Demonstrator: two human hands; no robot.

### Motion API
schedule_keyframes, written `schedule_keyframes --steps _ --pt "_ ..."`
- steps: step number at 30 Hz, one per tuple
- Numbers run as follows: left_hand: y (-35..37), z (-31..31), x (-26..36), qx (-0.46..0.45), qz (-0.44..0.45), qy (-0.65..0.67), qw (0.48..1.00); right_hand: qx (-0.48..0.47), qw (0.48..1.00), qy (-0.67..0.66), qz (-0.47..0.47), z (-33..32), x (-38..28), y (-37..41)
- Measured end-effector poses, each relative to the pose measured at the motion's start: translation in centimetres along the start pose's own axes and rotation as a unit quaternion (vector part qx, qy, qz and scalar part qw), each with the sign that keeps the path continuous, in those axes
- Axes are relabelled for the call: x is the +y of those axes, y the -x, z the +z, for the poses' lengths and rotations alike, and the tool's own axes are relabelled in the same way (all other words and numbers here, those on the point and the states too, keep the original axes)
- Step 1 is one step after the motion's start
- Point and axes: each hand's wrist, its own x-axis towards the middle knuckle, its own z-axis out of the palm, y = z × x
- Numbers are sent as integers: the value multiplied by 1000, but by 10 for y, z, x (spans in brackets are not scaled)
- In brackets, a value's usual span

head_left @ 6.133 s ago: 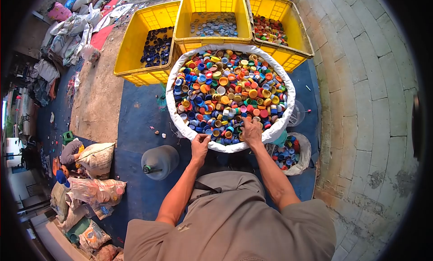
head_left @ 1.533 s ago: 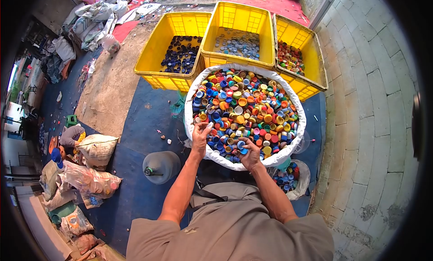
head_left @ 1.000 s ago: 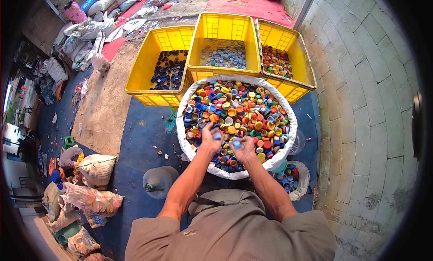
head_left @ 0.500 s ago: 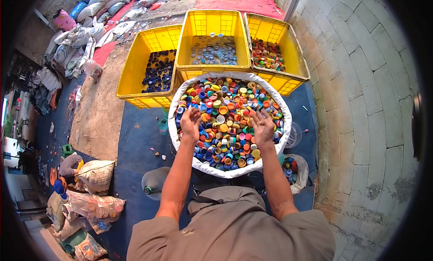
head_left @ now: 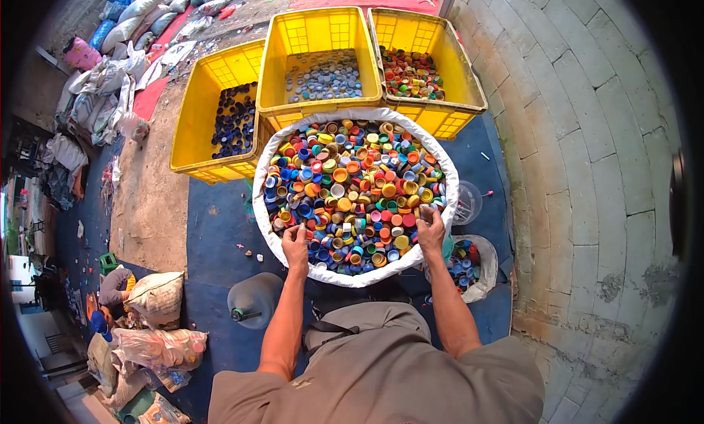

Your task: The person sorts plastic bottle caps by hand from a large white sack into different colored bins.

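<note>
Left hand (head_left: pixel 295 242) and right hand (head_left: pixel 430 227) well apart, palms down on bottle caps (head_left: pixel 352 171) inside white sack (head_left: pixel 345 277); grasp unclear.

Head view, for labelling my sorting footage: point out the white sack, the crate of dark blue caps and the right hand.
white sack (head_left: pixel 258 204), head view, left side of its rim.
crate of dark blue caps (head_left: pixel 196 112), head view, yellow left wall.
right hand (head_left: pixel 430 230), head view, back of the hand.
</note>
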Motion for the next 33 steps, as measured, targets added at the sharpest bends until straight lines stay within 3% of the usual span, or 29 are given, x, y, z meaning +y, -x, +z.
schedule_keyframes --steps 8,10,12,13,16,17,19,21,24,26,28,29,31,32,33 --pt "-64 17 53 40 100 -129 986 54 997 33 -36 -16 -33 -90" --pt "-84 13 54 85 168 -232 954 103 987 112 -50 -22 -40 -109" --pt "-100 7 49 174 206 -370 889 122 979 154 -64 -24 -13 -136" --pt "-104 5 51 173 171 -396 886 113 977 170 -60 -25 -10 -141" --pt "-116 -3 46 149 282 -422 849 112 971 203 -62 -22 -4 -152" --pt "-116 -5 43 155 273 -467 827 130 963 226 -70 -22 -1 -153" --pt "-94 3 62 200 159 -459 851 174 949 257 -64 -26 -12 -137" --pt "-86 -9 54 214 36 -443 870 201 939 275 35 -27 0 -116" --pt "-59 -35 8 213 -63 -380 898 227 936 223 148 -23 42 -60" --pt "-29 -53 -30 89 -82 -170 978 177 948 -47 261 -18 52 -8" --pt "0 -55 -44 83 -140 -83 983 134 920 -179 322 -16 63 31" --pt "9 -55 -51 77 -146 -68 984 164 924 -166 303 -19 67 37" --pt "12 -48 -52 205 1 -295 933 224 928 -142 261 -21 63 40" --pt "13 -47 -53 263 74 -400 875 234 956 -42 172 -25 61 31" --pt "12 -37 -27 252 137 -403 869 241 965 61 80 -32 56 9"
